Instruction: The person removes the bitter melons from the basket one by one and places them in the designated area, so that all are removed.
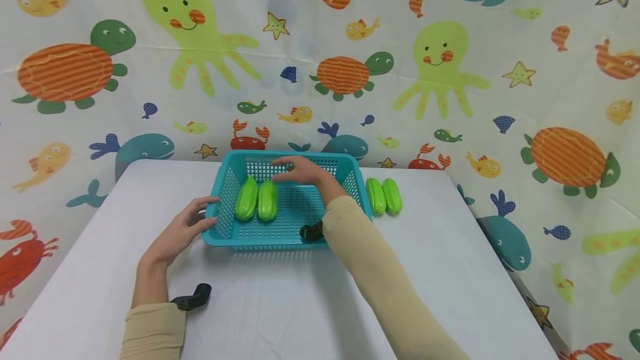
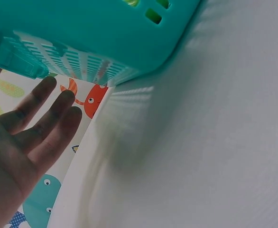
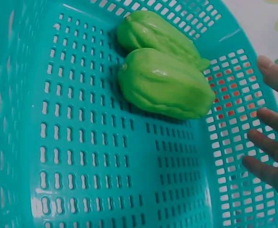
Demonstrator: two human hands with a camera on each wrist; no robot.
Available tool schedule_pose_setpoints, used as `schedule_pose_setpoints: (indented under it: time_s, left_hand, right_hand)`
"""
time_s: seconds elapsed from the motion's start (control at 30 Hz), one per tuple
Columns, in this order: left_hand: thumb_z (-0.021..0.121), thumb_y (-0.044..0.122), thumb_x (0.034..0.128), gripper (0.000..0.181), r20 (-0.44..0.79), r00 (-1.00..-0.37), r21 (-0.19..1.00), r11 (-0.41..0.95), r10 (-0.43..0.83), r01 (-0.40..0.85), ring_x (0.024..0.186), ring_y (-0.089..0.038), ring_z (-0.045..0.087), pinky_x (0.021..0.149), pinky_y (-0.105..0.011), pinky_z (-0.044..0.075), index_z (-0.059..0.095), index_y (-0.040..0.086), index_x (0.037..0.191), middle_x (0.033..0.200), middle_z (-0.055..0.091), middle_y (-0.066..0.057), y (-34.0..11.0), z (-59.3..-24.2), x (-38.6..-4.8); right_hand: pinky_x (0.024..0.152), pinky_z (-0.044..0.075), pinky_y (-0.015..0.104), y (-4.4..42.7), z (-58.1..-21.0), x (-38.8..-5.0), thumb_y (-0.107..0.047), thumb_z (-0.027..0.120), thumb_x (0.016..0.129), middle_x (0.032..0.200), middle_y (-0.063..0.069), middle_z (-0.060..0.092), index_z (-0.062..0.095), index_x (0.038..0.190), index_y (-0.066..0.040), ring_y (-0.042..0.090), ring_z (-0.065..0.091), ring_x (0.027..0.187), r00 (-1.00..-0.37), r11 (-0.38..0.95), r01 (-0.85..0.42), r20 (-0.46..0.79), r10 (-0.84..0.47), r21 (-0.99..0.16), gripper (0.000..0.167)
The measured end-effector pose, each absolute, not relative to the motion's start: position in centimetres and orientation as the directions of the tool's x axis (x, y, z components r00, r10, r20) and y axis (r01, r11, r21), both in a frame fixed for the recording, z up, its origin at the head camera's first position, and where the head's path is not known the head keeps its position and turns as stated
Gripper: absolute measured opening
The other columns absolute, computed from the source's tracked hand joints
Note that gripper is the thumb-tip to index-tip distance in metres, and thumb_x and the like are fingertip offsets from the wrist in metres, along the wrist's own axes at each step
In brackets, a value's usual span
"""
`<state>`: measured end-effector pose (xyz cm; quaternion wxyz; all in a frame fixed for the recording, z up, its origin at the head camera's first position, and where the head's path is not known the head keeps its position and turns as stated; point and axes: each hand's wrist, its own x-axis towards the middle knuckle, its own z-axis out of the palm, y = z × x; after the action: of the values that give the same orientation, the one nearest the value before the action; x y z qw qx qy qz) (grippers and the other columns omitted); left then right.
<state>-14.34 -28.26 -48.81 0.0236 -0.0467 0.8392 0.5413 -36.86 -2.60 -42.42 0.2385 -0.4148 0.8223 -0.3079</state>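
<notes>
A teal perforated plastic basket [image 1: 295,232] stands on the white table. Two bright green, ridged, gourd-like vegetables [image 1: 267,201] lie side by side in its left part; the right wrist view shows their smooth, tapered bodies [image 3: 165,84] up close. My right hand [image 1: 300,171] hovers over the basket just right of them, fingers spread and holding nothing. At the basket's left rim, my left hand [image 1: 177,232] touches the edge with its fingertips. In the left wrist view, several fingers of that hand [image 2: 30,128] extend fairly straight beside the basket wall.
Two more green gourd-like vegetables [image 1: 384,196] lie on the table just outside the basket's right side. The white table [image 1: 260,304] extends around the basket. Behind it hangs a curtain [image 1: 310,32] printed with sea animals.
</notes>
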Motion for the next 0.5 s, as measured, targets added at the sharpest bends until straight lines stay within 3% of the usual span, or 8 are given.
schedule_pose_setpoints:
  time_s: [0.5]
  left_hand:
    - [0.056, 0.042, 0.0978, 0.063, -0.066, -0.996, 0.907, 0.412, -0.058, -0.084, 0.141, -0.053, 0.019, 0.102, -0.076, 0.024, 0.030, 0.023, 0.152, 0.158, 0.019, -0.022, -28.0, -48.7, -14.0]
  right_hand:
    - [0.105, 0.044, 0.041, -4.4, -44.1, -36.3, -0.035, 0.060, 0.098, 0.147, 0.007, 0.047, 0.050, 0.143, -0.015, 0.024, 0.046, 0.133, -0.599, 0.385, -0.441, -0.053, -0.799, -0.810, 0.051]
